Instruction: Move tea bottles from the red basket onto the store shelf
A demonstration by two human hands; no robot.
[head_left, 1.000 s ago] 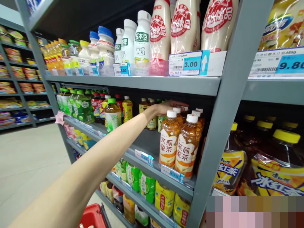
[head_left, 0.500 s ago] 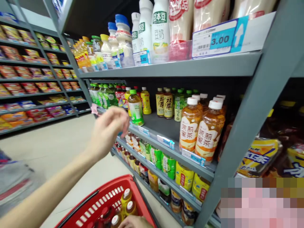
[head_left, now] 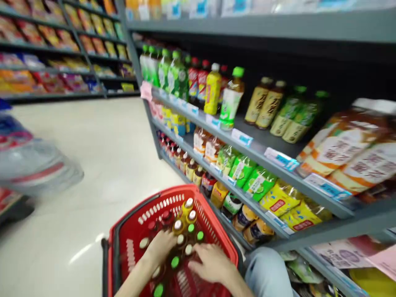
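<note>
A red shopping basket [head_left: 123, 222] stands on the floor, holding several drink bottles with white, green and red caps. My left hand [head_left: 162, 245] reaches down among them, close to a yellow bottle [head_left: 185, 212] with a white cap; its fingertips are blurred and partly hidden. Over the basket's right half is my right hand [head_left: 213, 262], thumb apart from the fingers, its fingertips beside a bottle with a pale cap [head_left: 189, 249]. Whether it touches that bottle I cannot tell. Dark bottles below the hands are blurred.
Along the right runs a grey shelf [head_left: 198, 113] with drinks, including a green-capped bottle [head_left: 232, 99] at its edge and large tea bottles [head_left: 346, 148]. My knee [head_left: 267, 272] is beside the basket. Wrapped clear bottles [head_left: 40, 165] stand at left, snack shelves [head_left: 46, 70] behind.
My left hand has come down from in front of the shelf into the basket. The view has tilted down and turned left, showing more of the basket and my right hand.
</note>
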